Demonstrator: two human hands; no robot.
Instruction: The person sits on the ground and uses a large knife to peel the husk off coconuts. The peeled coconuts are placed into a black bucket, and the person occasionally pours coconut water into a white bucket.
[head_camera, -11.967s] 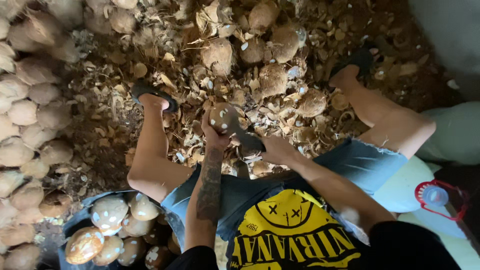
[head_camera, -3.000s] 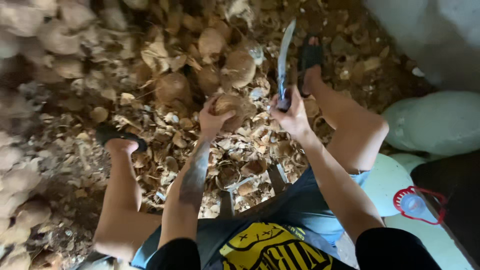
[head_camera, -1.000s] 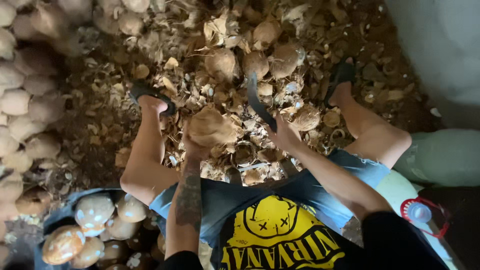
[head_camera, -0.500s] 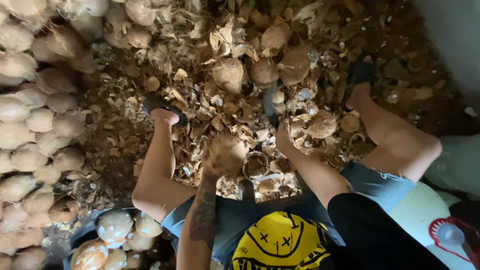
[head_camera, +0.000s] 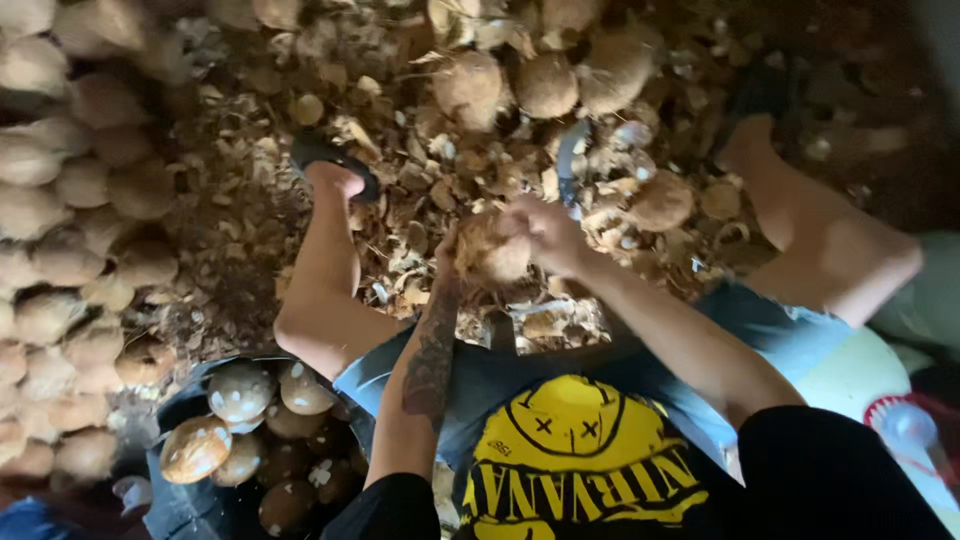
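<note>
My left hand (head_camera: 462, 262) grips a brown husked coconut (head_camera: 497, 250) in front of me, between my knees. My right hand (head_camera: 548, 232) presses against the coconut's right side and holds a curved blade (head_camera: 568, 170) that points up and away. The view is blurred, so the exact grip on the blade handle is unclear. My feet in dark sandals rest on the litter of husk chips at the left (head_camera: 335, 165) and right (head_camera: 760, 110).
A pile of pale husked coconuts (head_camera: 70, 250) lines the left side. A blue tub (head_camera: 185, 500) at lower left holds peeled brown coconuts (head_camera: 240, 395). More whole coconuts (head_camera: 545, 80) lie ahead on a floor of shell scraps. A white object with a red fan (head_camera: 900, 425) sits lower right.
The coconut has stayed in my left hand. My right hand with the blade has come in from the right and now meets the coconut; the camera has tilted slightly.
</note>
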